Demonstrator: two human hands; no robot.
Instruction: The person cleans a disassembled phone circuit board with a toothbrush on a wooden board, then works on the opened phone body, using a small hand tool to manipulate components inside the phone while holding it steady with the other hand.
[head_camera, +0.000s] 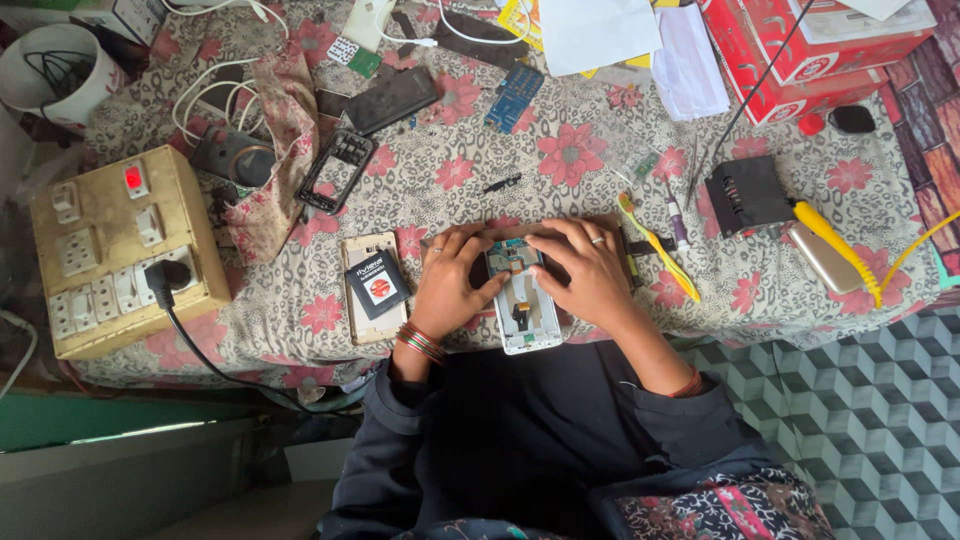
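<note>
Two hands on one opened white smartphone (527, 318): left hand (447, 283) fingers curled against its left edge; right hand (588, 268) fingertips pressed together onto its upper interior.

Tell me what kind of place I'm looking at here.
Probably a small phone-repair bench. Both hands, left hand and right hand, work on an opened white phone; a blue circuit board, a bare phone frame and a switchboard lie on the floral cloth.

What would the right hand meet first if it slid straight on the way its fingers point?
The right hand lies on the opened phone, fingers pointing toward the left hand. Going on across the phone's top end, it would probably meet the left hand's fingertips first; they look nearly touching, though depth is unclear.
</note>
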